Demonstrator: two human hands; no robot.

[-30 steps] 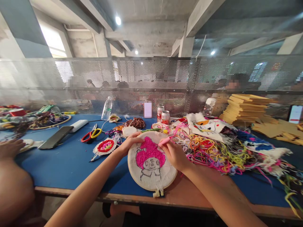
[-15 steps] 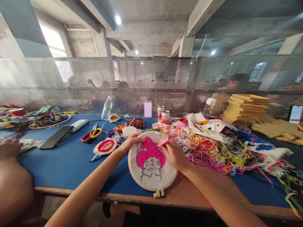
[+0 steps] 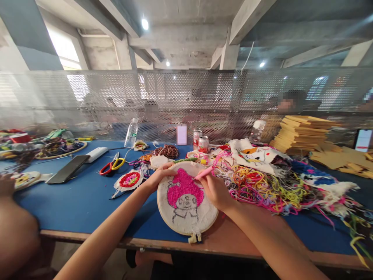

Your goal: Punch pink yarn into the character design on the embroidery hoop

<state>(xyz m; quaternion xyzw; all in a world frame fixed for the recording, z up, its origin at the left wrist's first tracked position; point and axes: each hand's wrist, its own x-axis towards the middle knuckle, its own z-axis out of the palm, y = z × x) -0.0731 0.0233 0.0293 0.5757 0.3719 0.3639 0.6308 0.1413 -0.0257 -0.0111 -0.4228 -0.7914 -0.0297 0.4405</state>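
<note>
A round embroidery hoop with white cloth leans at the table's front edge, its screw clamp at the bottom. On the cloth is a drawn character whose hood is filled with bright pink loops; its face and body are mostly dark outline. My left hand grips the hoop's upper left rim, some fingers hidden behind it. My right hand pinches a pink punch needle over the cloth, just right of the pink hood. The needle's tip is too small to make out.
Tangled yarn fills the table to the right, near stacked brown pads. To the left lie scissors, a red round patch and a phone. Two cans and a bottle stand behind. Another person's arm is at far left.
The pink punch needle has tilted, and more of its handle shows above my right hand. My left hand stays on the hoop. At far left, the other person's hand has moved left, uncovering a patch.
</note>
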